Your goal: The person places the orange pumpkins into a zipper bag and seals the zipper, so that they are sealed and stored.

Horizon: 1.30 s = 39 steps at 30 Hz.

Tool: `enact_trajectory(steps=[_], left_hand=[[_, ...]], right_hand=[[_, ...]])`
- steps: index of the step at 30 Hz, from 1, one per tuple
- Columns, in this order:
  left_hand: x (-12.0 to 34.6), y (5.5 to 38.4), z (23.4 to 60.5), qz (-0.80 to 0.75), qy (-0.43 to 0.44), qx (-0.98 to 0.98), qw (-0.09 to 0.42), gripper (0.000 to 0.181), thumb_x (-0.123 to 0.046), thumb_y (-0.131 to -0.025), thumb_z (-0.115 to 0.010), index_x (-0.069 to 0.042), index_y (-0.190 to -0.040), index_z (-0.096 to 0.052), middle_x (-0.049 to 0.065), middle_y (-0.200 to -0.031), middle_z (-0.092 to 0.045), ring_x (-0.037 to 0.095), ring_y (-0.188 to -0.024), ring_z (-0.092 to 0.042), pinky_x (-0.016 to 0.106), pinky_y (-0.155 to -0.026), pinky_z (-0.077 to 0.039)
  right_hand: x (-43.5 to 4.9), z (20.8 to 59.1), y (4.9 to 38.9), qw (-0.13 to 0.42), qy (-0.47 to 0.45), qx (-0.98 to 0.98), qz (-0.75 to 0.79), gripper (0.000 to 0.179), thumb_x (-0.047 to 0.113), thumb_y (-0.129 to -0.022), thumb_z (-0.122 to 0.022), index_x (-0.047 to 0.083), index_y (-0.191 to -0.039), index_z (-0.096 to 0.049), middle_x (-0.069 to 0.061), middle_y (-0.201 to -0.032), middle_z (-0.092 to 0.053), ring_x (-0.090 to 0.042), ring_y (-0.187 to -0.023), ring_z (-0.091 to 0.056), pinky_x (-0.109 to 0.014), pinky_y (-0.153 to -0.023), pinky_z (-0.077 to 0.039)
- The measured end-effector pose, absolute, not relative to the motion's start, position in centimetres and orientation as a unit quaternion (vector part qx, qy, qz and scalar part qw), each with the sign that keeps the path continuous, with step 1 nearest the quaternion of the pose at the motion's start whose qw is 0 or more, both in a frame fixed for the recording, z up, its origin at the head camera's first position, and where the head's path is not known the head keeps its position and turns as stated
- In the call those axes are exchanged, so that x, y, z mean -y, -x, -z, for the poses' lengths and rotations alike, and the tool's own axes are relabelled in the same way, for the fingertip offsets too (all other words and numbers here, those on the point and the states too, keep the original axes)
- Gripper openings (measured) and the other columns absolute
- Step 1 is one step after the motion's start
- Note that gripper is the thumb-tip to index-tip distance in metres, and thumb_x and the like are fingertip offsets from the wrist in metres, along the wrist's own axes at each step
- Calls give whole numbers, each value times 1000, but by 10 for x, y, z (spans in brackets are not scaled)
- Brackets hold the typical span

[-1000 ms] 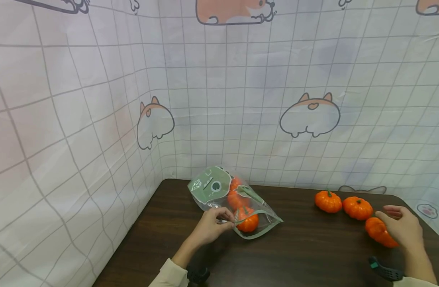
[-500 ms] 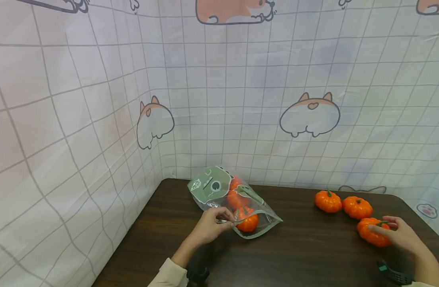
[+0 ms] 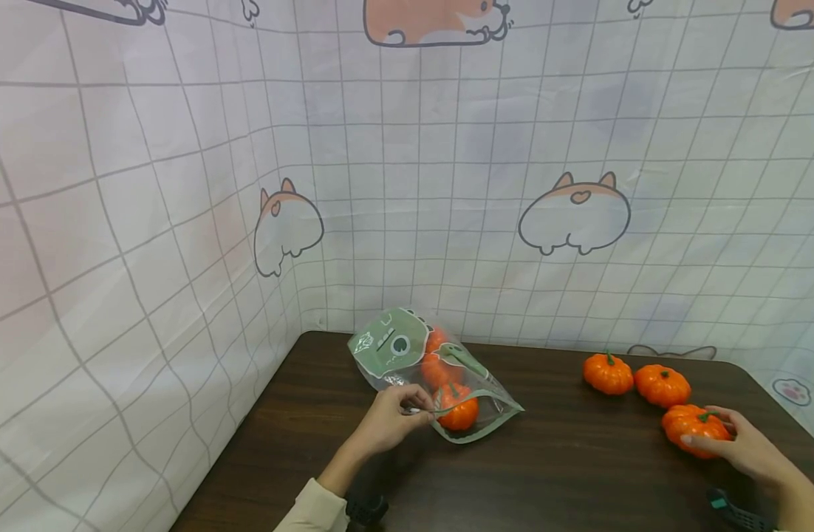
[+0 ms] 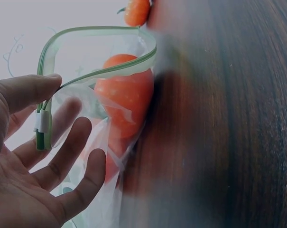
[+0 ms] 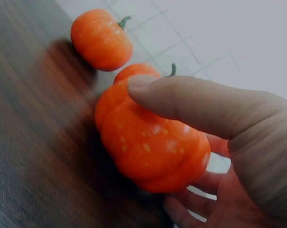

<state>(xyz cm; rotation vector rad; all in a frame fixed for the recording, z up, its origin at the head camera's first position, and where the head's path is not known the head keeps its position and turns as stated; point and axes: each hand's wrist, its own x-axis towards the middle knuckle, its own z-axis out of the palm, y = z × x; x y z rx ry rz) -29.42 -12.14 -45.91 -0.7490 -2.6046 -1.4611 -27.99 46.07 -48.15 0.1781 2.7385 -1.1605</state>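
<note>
My left hand (image 3: 390,420) pinches the rim of a clear zip bag (image 3: 379,355) with green cartoon print, lying on the table. In the left wrist view, thumb and finger hold the green zip strip (image 4: 105,71) near its white slider (image 4: 41,121), and the mouth gapes. Several small orange pumpkins (image 3: 463,415) sit inside, one right at the opening. At the right, my right hand (image 3: 756,449) grips another pumpkin (image 3: 688,430) with a green stem. The right wrist view shows the thumb across this ribbed pumpkin (image 5: 152,147), other fingers partly hidden behind it.
Two more pumpkins, a middle one (image 3: 663,386) and a far one (image 3: 608,374), stand beyond the gripped one on the dark wooden table (image 3: 546,458). A white grid-patterned cloth (image 3: 447,222) hangs behind the table and along its left side.
My right hand has come down beside the nearest pumpkin and taken hold of it; that pumpkin has shifted slightly left. My left hand and the bag have stayed in place.
</note>
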Motion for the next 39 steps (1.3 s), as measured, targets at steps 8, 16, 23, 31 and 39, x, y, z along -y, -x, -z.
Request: enact_trajectory(steps=[8, 16, 23, 31, 39], left_hand=[[122, 295, 461, 476, 244, 844, 31, 4, -17, -92, -76, -18, -91, -72, -3, -95, -74, 12, -95, -68, 28, -82, -54], [122, 295, 461, 474, 252, 843, 33, 4, -17, -92, -76, -17, -91, -73, -3, -95, -73, 12, -95, -68, 28, -82, -53], [122, 295, 461, 470, 254, 844, 35, 4, -18, -92, -76, -18, -91, -72, -4, -94, -73, 11, -93, -66, 27, -82, -53], [122, 295, 460, 472, 258, 842, 32, 4, -17, -92, -76, -16, -91, -72, -3, -95, -73, 11, -94, -66, 26, -81, -53], [123, 296, 460, 465, 260, 845, 39, 4, -17, -92, -76, -15, -92, -73, -3, -93, -73, 10, -92, -66, 27, -81, -53]], right_hand=[[-466, 486, 278, 106, -62, -914, 386, 107, 51, -98, -61, -19, -150, 1, -52, -146, -12, -62, -128, -31, -71, -102, -34], [-465, 487, 277, 87, -58, -925, 365, 105, 52, -99, -61, -20, -149, -4, -51, -144, -18, -62, -125, -37, -69, -99, -38], [-464, 484, 279, 60, -53, -932, 354, 104, 51, -98, -63, -24, -146, -8, -53, -140, -25, -61, -121, -41, -67, -97, -41], [-456, 479, 278, 23, -29, -937, 347, 99, 45, -98, -65, -24, -146, -12, -54, -140, -29, -62, -120, -45, -55, -89, -50], [-440, 467, 279, -1, -1, -940, 340, 94, 42, -98, -66, -20, -148, -16, -53, -141, -31, -63, -123, -44, -53, -89, -50]])
